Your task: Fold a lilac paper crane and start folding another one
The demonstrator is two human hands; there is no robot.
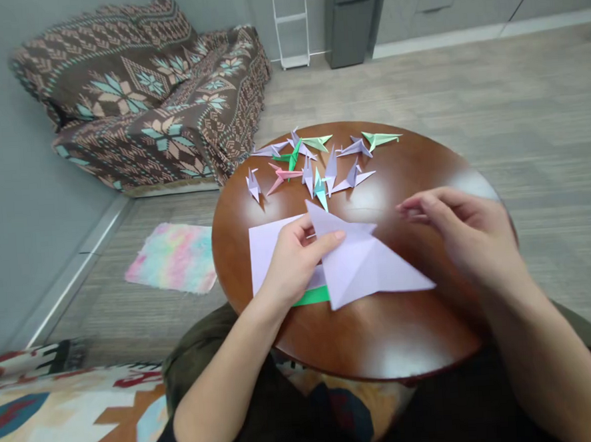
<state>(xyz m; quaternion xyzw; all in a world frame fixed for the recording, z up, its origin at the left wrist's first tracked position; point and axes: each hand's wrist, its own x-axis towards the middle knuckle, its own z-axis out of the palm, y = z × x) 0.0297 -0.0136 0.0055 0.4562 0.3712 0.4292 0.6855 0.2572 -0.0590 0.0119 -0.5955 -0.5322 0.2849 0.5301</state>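
**On the round wooden surface (382, 336): folded lilac paper (363, 263) held by left hand (295, 264), right hand (469, 237) free**

Fingers of the left hand (327, 240) are closed on the left side of the folded lilac paper and have firm hold of it. Fingers of the right hand (415, 207) are loosely curled, partly closed and hold nothing visible; they sit just right of the paper, and contact with the surface cannot be confirmed.

The paper bears diagonal creases and forms a pointed shape, located toward the near edge of the surface. A flat lilac sheet (272, 249) lies under the left hand, and a green paper strip (310, 296) shows beneath the folded paper.

Toward the far edge of the surface stands a loose cluster of origami cranes (317, 169) in lilac, green and pink, well apart from both hands.

Beyond the surface's left edge, a pastel tie-dye cloth (173, 258) lies on the floor (520, 134). Farther out past that edge is a sofa under a brown patterned throw (138, 104). Past the far edge stand a grey cabinet (350, 17) and a white rack (288, 21). A patterned rug (62, 415) lies left of the near edge.
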